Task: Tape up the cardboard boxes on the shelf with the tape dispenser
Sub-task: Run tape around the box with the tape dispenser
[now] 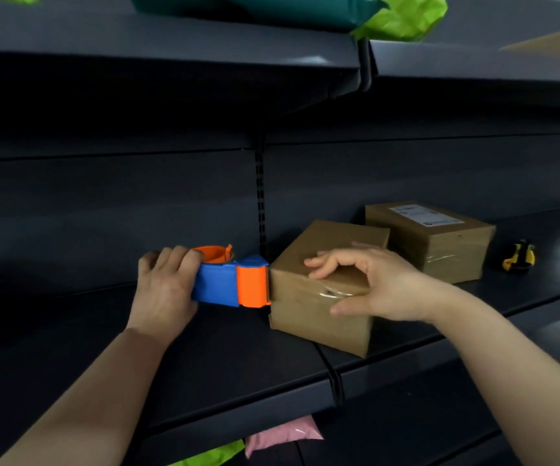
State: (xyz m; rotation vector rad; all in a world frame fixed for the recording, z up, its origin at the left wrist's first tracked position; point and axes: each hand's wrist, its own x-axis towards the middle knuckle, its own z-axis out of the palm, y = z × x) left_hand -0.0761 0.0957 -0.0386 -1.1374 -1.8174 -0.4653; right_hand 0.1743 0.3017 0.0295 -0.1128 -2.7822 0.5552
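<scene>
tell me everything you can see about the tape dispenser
The tape dispenser is plastic, with a blue body, an orange front piece and an orange ring on top. Held level over the dark shelf, it is gripped at the rear by the left hand, and its orange front meets the left face of the nearer cardboard box.

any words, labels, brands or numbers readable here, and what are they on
White label on top of the far cardboard box: printed lines and a dark mark, too small and blurred to read.
Tape dispenser: no writing visible.
Near cardboard box: no writing visible.
</scene>
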